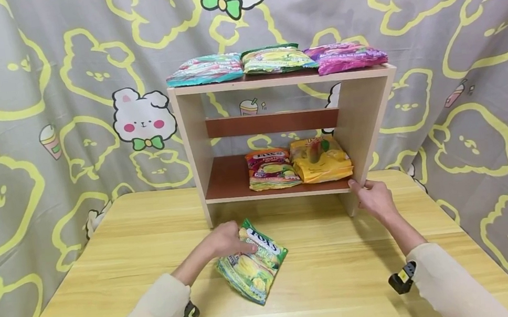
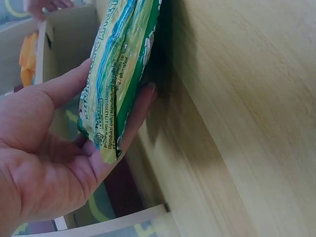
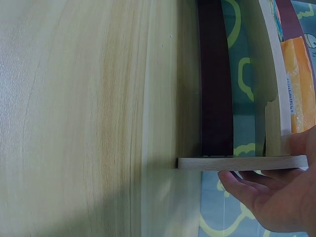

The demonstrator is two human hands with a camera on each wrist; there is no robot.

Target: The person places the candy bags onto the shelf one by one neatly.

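My left hand (image 1: pixel 228 240) pinches a green and yellow FOX'S candy bag (image 1: pixel 259 266) between thumb and fingers, just above the table in front of the shelf. In the left wrist view, the bag (image 2: pixel 118 69) is seen edge-on with its printed back seam. My right hand (image 1: pixel 375 197) grips the right side panel of the small wooden shelf (image 1: pixel 282 193) at the height of its middle board. From the right wrist view, the thumb lies on the inner side and the fingers (image 3: pixel 242 187) behind the outer side of that panel (image 3: pixel 237 163).
A red FOX'S bag (image 1: pixel 270 169) and a yellow mango candy bag (image 1: pixel 321 161) lie on the middle board's right part. On top sit a teal bag (image 1: pixel 205 70), a yellow-green bag (image 1: pixel 277 59) and a purple bag (image 1: pixel 346 56). A patterned curtain (image 1: pixel 92 162) hangs behind the wooden table (image 1: pixel 328 297).
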